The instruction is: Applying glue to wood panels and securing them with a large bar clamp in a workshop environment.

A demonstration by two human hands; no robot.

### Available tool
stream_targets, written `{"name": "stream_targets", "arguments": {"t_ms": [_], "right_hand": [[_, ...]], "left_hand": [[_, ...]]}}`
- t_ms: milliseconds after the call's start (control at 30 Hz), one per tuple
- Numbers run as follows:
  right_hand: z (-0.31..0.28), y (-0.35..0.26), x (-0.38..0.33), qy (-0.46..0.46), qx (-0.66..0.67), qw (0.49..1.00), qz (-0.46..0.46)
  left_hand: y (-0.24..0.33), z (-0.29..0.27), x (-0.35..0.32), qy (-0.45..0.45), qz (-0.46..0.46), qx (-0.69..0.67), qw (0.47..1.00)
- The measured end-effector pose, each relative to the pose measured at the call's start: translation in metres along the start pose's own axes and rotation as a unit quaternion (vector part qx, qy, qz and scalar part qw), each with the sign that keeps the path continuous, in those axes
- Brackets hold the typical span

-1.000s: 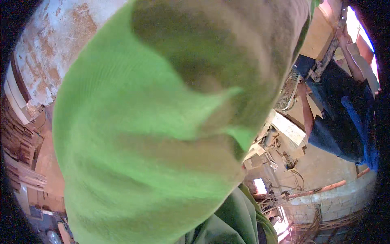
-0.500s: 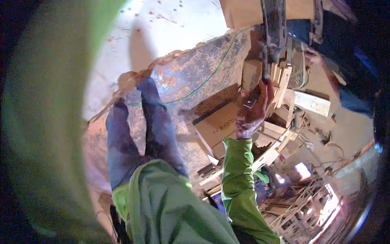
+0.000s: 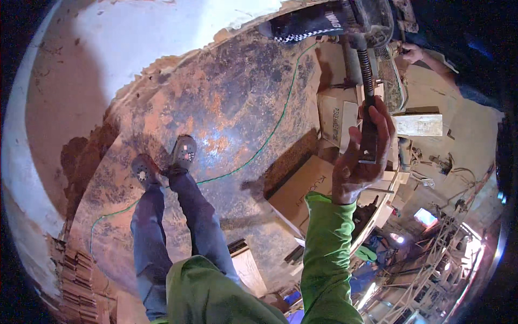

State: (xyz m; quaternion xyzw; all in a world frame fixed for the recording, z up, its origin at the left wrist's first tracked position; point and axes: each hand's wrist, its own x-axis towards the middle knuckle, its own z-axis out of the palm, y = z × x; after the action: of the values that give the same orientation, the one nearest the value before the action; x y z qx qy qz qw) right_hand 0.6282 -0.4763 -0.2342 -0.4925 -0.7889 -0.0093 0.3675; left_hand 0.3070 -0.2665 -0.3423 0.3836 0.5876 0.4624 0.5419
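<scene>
Right hand [image 3: 359, 162], green sleeve to the wrist, raised in front of the body. Its fingers [image 3: 384, 123] are wrapped around the dark, straight handle [image 3: 369, 137] of a tool. Above the grip the shaft [image 3: 366, 67] turns into a ribbed, coiled metal section, rising to a bulky dark machine head [image 3: 353, 19] at the frame's top edge. Left hand not in view.

Below the grip: brown cardboard boxes [image 3: 302, 189], flat-sided, stacked against a cluttered worktop [image 3: 426, 124]. Floor [image 3: 226, 108] is rough, mottled rust-orange and grey. A thin green cord [image 3: 259, 148] curves across it. The person's own legs in blue jeans, dark shoes [image 3: 183, 154] planted on the floor.
</scene>
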Motion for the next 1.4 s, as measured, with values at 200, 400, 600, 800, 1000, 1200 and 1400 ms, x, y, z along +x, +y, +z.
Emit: {"name": "stream_targets", "arguments": {"t_ms": [200,400,600,800,1000,1200,1400], "right_hand": [[0.002,0.009,-0.001,0.03,0.016,0.999,0.024],[-0.006,0.005,0.007,0.008,0.062,0.996,0.066],[-0.007,0.007,0.008,0.026,0.058,0.996,0.067],[-0.013,-0.014,0.011,0.004,0.1,0.981,0.167],[-0.027,-0.003,0.018,-0.002,0.109,0.975,0.193],[-0.038,0.001,0.038,-0.046,0.127,0.979,0.152],[-0.049,0.007,0.044,-0.051,0.208,0.93,0.299]], "left_hand": [[0.001,0.004,0.0,-0.006,0.001,-0.007,1.0],[-0.002,0.002,0.001,-0.011,-0.006,-0.011,1.0],[0.01,-0.004,0.002,-0.019,-0.003,-0.014,1.0],[0.043,-0.011,0.007,-0.037,-0.006,-0.012,0.999],[0.106,-0.02,0.013,-0.08,-0.019,-0.016,0.997],[0.172,-0.025,0.01,-0.096,-0.032,0.001,0.995],[0.188,-0.019,0.012,-0.053,-0.059,0.059,0.995]]}}
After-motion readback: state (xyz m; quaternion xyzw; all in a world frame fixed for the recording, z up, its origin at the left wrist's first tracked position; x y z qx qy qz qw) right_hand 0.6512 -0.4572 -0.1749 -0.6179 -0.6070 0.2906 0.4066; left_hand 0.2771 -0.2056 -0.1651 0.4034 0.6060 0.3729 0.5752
